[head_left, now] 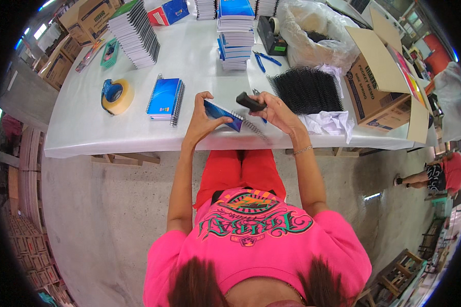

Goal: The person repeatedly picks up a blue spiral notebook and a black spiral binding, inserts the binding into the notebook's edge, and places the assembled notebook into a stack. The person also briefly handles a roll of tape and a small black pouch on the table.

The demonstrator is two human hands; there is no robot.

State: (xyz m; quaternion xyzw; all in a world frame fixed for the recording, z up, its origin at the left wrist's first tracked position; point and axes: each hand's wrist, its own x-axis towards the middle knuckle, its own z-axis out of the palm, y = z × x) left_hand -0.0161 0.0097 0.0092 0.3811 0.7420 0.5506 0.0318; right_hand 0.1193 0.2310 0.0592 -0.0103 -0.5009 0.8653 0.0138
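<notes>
My left hand [202,123] is closed around a small blue-covered notebook [224,116], tilted above the near edge of the table. A dark wire spiral [256,131] runs along the notebook's edge and sticks out past its lower right corner. In my right hand [277,111] is a black block-like tool [248,102], pointing toward the notebook; its exact kind does not show. Metal and blue parts, which look like pliers, also show at that hand, partly hidden. To the left lies a short stack of blue spiral notebooks [165,97].
Right of my hands lies a pile of black spirals [306,91], with crumpled white paper [329,124] and an open carton [381,92]. Blue-handled pliers [266,60], a tape dispenser [272,38] and notebook stacks [235,41] stand farther back. A tape roll [119,97] is left.
</notes>
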